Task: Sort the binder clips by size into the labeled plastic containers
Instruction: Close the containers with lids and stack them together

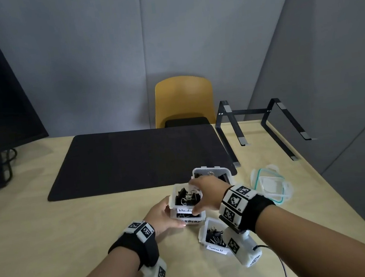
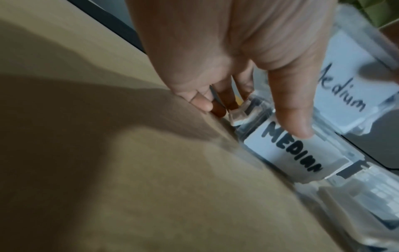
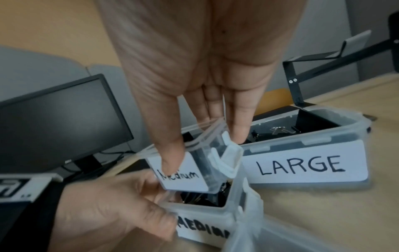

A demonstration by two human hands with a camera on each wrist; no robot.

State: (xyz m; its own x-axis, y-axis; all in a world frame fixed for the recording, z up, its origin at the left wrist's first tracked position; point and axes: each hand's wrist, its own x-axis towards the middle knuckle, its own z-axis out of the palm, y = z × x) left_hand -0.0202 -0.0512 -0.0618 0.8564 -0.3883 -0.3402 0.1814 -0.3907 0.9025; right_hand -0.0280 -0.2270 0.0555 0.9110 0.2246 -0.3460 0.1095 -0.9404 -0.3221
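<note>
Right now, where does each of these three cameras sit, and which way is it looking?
Head: worn on the head, looking forward and down at the table; both forearms and hands show.
Left wrist: along the left hand, which holds the MEDIUM container.
Right wrist: along the right hand, which grips the Medium container; the LARGE container behind.
Shared: both wrist views show the two medium containers.

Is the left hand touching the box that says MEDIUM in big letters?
Touching. The left wrist view shows the left hand with its thumb pressed on the MEDIUM box label and fingers against its corner.
</note>
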